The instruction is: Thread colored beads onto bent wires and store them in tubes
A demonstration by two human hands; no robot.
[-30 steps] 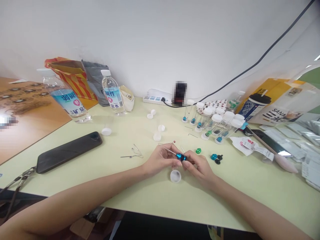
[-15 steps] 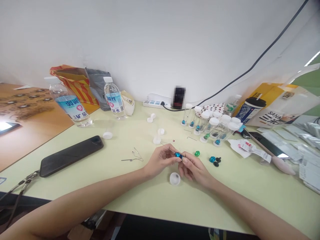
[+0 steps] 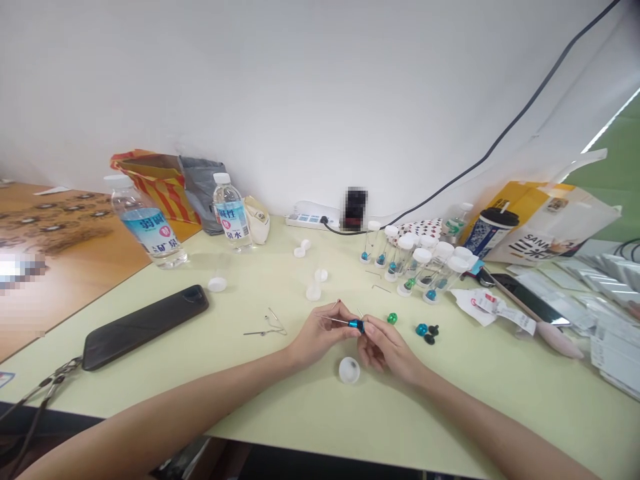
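My left hand (image 3: pixel 320 335) is closed in a pinch on a small shiny blue part (image 3: pixel 355 324) with a thin metal rod running out to the left. The fingers of my right hand (image 3: pixel 389 343) close on the dark right end of the same part; the fingertips hide some of it. A white round cap or cup (image 3: pixel 349 370) lies just below the hands. Right of them are a green bead-like part (image 3: pixel 393 318), a loose blue part (image 3: pixel 422 329) and small black pieces (image 3: pixel 430 339). Bent metal wires (image 3: pixel 265 331) lie left of my left hand.
Several clear tubes with white caps (image 3: pixel 423 257) stand at the back right, near bent hex-key-like rods (image 3: pixel 381 288). White caps (image 3: pixel 313 291) lie behind my hands. Further left are a dark phone (image 3: pixel 145 327) and water bottles (image 3: pixel 233 217). A power strip (image 3: pixel 307 217) lies along the wall.
The blue part and its rod have tilted to lie more level between my fingers. Both hands keep their pinch. The whole view has shifted slightly, so the table sits lower in it.
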